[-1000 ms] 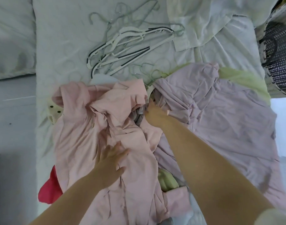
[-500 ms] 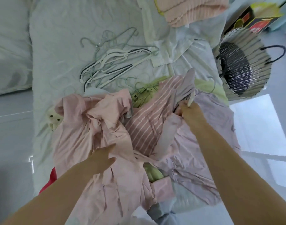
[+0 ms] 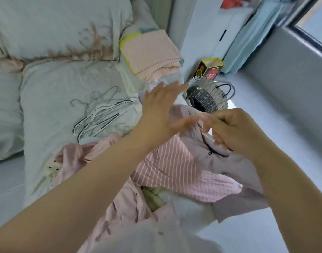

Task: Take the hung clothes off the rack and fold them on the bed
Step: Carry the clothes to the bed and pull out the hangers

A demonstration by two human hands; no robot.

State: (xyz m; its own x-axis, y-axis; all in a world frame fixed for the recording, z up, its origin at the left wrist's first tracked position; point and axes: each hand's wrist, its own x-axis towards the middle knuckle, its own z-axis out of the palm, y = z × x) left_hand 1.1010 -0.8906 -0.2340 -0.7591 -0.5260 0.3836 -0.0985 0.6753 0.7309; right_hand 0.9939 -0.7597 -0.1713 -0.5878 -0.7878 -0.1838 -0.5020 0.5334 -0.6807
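Pale green bedding covers the bed, with a large pillow at its head and a folded peach blanket lying beside that pillow near the bed's far edge. Empty hangers — white, grey and dark ones tangled together — lie in a loose heap on the cover, apart from the clothes. Nearer the person, a jumble of clothes spreads over the bed's near edge: a plain pink shirt at the near left, a pink shirt with white stripes on top in the middle, a lilac garment at the right, and a bit of light green cloth showing between them. Off the bed's right side a woven basket with dark handles stands on the grey floor, and a yellow and black box stands just behind it. The left hand is raised above the pile with fingers spread wide and flat, holding nothing; it is blurred. The right hand is curled, its fingertips pinched at the upper edge of the lilac garment, where a thin dark cord or hanger part shows — which of the two I cannot tell.
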